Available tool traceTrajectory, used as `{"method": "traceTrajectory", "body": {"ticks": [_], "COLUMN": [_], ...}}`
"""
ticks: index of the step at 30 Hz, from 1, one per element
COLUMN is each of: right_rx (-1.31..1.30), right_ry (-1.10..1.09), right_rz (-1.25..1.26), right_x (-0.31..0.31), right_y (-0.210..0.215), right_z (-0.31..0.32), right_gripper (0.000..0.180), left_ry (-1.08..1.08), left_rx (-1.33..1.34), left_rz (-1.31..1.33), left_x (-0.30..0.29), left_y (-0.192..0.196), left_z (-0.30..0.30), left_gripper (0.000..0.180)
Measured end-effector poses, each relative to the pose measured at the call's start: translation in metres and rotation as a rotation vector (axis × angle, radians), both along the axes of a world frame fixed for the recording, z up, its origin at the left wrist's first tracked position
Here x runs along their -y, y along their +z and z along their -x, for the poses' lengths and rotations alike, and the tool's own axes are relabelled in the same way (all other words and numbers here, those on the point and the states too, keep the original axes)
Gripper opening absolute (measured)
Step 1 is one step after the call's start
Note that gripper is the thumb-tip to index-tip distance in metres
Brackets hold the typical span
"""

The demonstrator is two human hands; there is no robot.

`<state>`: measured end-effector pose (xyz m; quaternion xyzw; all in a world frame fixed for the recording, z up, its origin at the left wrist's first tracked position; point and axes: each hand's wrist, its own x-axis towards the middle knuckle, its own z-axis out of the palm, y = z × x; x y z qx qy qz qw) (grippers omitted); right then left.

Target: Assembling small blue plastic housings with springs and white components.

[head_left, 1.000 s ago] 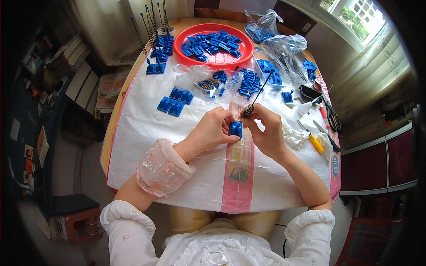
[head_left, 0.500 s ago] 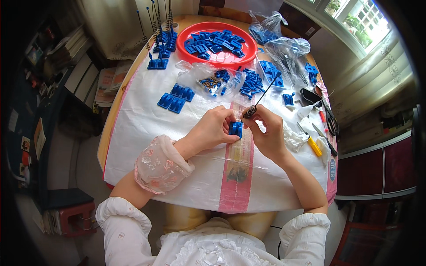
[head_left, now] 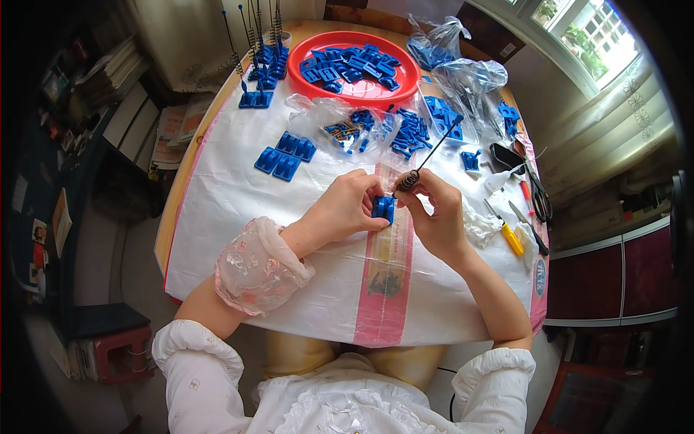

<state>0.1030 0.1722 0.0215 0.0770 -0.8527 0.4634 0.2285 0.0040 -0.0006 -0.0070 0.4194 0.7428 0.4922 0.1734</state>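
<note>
Over the middle of the table, my left hand point(head_left: 345, 205) is closed on a small blue plastic piece point(head_left: 383, 208), pinching it between thumb and fingers. My right hand point(head_left: 436, 213) grips a thin black rod with a coil spring point(head_left: 409, 180) near its lower end. The rod slants up to the right, away from my fingers. Its lower end is close to the blue piece's top right; whether they touch I cannot tell. Several blue plates with raised loops point(head_left: 286, 155) lie beyond my left hand.
A red round tray point(head_left: 298, 85) of blue pieces stands at the back. Blue bases with upright spring rods point(head_left: 256, 100) are at the far left. Plastic bags point(head_left: 473, 83) lie far right; a yellow-handled tool point(head_left: 512, 239), a black-handled knife point(head_left: 533, 230) and scissors point(head_left: 538, 199) lie right.
The view has shifted very slightly. Both hands keep their grips on the blue piece and the spring rod, with almost no movement.
</note>
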Motion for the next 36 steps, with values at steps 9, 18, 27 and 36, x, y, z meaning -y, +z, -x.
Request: {"method": "traceTrajectory", "body": {"ticks": [9, 18, 27, 36], "right_rx": [0.018, 0.015, 0.004, 0.008], "right_ry": [0.013, 0.04, 0.039, 0.041], "right_rz": [0.046, 0.053, 0.046, 0.04], "right_x": [-0.0014, -0.0019, -0.0033, -0.001], "right_y": [0.0003, 0.0009, -0.0012, 0.0035], "right_z": [0.0, 0.001, 0.0021, 0.0025], "right_gripper": [0.016, 0.016, 0.017, 0.017], "left_ry": [-0.058, -0.051, -0.051, -0.039], "left_rx": [0.034, 0.028, 0.031, 0.063], "left_rz": [-0.008, 0.001, -0.001, -0.016], "left_x": [0.0014, 0.0022, 0.0009, 0.0018], "left_y": [-0.0015, -0.0004, -0.0001, -0.0013], "left_z": [0.0087, 0.0082, 0.007, 0.0071], "left_gripper": [0.039, 0.037, 0.036, 0.036]}}
